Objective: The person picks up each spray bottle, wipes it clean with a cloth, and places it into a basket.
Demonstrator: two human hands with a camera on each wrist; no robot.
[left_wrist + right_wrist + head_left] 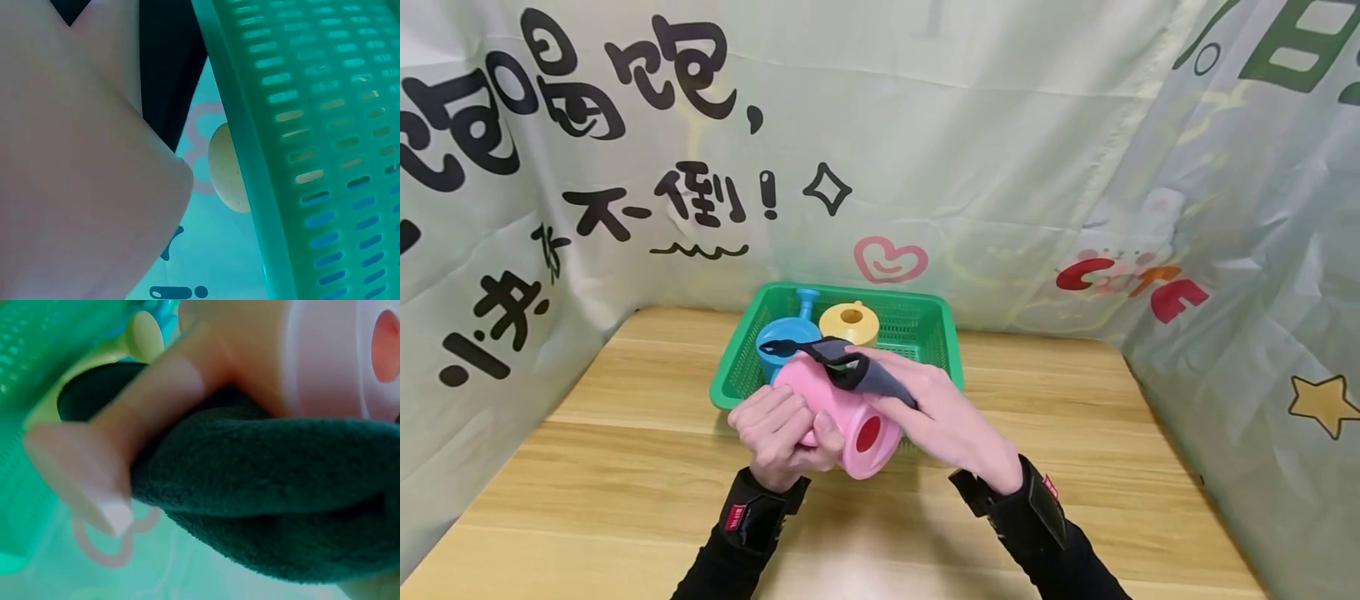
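A pink toy watering can point(820, 387) is tilted in the air over the front of the green basket, its base with a red round patch towards me. My left hand point(784, 433) grips it from the left, fingers curled. My right hand point(943, 408) holds a dark grey-blue cloth point(883, 382) against the can's upper right side. In the right wrist view the fuzzy, folded cloth point(269, 469) lies along the can's body, beside its flared spout point(156, 394). The cloth covers part of the right fingers.
Inside the green plastic basket point(953, 350) sit a blue watering can point(793, 330) and a yellow watering can point(867, 322). The basket stands at the back of the wooden table point(1045, 433), near the printed fabric wall point(1000, 192).
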